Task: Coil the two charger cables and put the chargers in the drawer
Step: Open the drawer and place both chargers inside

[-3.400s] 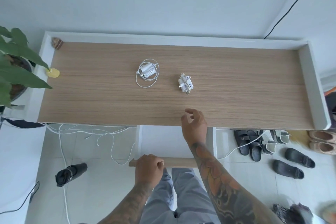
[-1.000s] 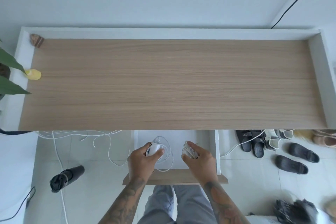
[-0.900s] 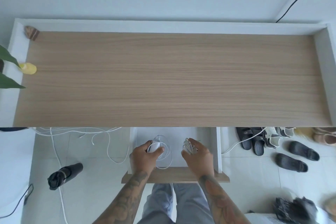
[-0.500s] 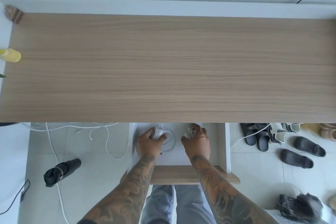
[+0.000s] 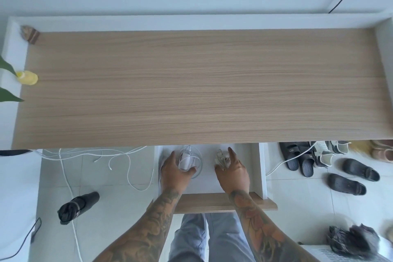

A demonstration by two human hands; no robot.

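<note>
The drawer point(image 5: 261, 168) under the wooden desk top point(image 5: 202, 87) stands pulled out, its white inside showing. My left hand point(image 5: 173, 173) is inside it on the left, curled around a white charger with a loose cable coil point(image 5: 188, 160). My right hand point(image 5: 234, 174) is inside on the right, thumb and fingers on a charger with its cable wound tightly point(image 5: 221, 158); its index finger points straight out past the bundle. Both chargers sit low in the drawer, near its back, close to the desk's front edge.
The drawer's wooden front point(image 5: 223, 202) juts out above my legs. Loose white cables point(image 5: 119, 159) and a black folded umbrella point(image 5: 78, 206) lie on the floor to the left. Several shoes point(image 5: 350, 170) lie to the right. A yellow object point(image 5: 27, 77) sits at the desk's left edge.
Both chargers left the desk top and came down into the open drawer in my hands. In the last half second my right index finger has straightened out.
</note>
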